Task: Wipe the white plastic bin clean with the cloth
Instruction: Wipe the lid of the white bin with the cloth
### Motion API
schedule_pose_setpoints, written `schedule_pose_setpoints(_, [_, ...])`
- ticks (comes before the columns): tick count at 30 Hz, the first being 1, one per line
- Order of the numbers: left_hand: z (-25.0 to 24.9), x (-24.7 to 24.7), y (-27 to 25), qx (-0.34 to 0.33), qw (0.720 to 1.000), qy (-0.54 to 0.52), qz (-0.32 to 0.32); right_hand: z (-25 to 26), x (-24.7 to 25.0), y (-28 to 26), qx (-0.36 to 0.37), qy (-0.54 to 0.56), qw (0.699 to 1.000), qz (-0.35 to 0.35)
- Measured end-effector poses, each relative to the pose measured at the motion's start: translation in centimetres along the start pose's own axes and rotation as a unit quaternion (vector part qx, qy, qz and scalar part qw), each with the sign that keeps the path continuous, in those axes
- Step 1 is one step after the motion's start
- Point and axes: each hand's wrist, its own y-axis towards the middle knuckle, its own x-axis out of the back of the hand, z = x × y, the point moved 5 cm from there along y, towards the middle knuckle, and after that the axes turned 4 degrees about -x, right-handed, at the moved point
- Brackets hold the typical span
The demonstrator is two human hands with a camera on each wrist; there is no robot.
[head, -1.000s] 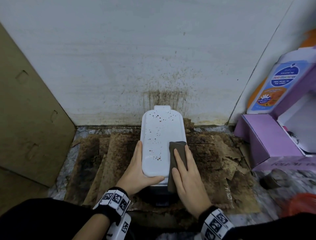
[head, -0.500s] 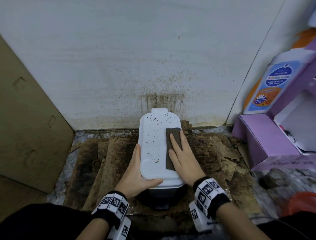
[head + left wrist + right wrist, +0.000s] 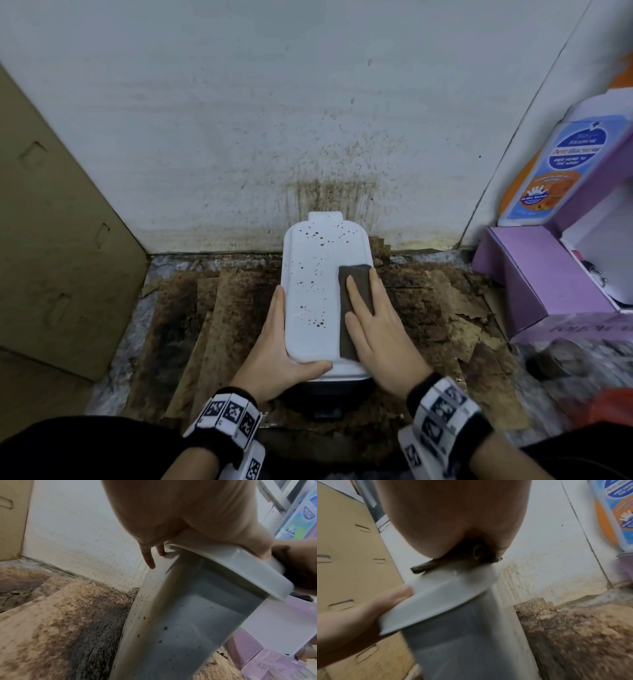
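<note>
- Head view: white plastic bin (image 3: 320,301) stands upright on stained, peeling cardboard sheets (image 3: 226,315), its far end near the spattered white wall (image 3: 274,120).
- Lid top carries brown specks, mostly over the far and left parts.
- Left hand (image 3: 277,353) grips the lid's near-left corner: fingers lie straight along the left edge, thumb hooked over the near edge.
- Right hand (image 3: 376,325) lies flat, fingers extended, pressing a dark brown cloth (image 3: 354,301) onto the right side of the lid; cloth is folded into a long strip running near to far.
- Brown cardboard panel (image 3: 51,222) leans at far left; purple box (image 3: 548,274) and a blue-and-orange labelled bottle (image 3: 548,164) sit at right, well apart from the bin.
- Left wrist view: left hand (image 3: 180,513) clamps the lid rim from above; bin wall (image 3: 180,628) below shows brown spots, densest along its left edge. Two fingertips (image 3: 150,561) hang past the rim.
- Right wrist view (blurred): right hand (image 3: 453,520) bears down on the cloth (image 3: 481,555), which lies squeezed between palm and lid.
- Thumb of the left hand (image 3: 368,608) rests against the lid rim at near left. Bin body (image 3: 462,642) drops down below the rim.
</note>
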Motion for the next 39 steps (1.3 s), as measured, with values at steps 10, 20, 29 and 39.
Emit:
schedule_pose_setpoints(10, [0.2,0.2,0.1,-0.004,1.000,-0.022,0.005,-0.9,3.1,15.1,0.002,-0.107,0.989,0.100])
schedule_pose_setpoints(20, [0.5,0.0,0.2,-0.007,0.999,-0.042,-0.001,-0.5,2.2,7.4,0.014,-0.046,0.995,0.089])
schedule_pose_setpoints(29, [0.3,-0.2,-0.1,0.003,0.999,-0.046,-0.005,1.0,-0.2,-2.5,-0.016,-0.072,0.997,0.005])
schedule_pose_setpoints(39, [0.0,0.1,-0.1,0.005,0.999,-0.041,0.004,-1.1,2.6,14.0,-0.004,-0.119,0.991,0.068])
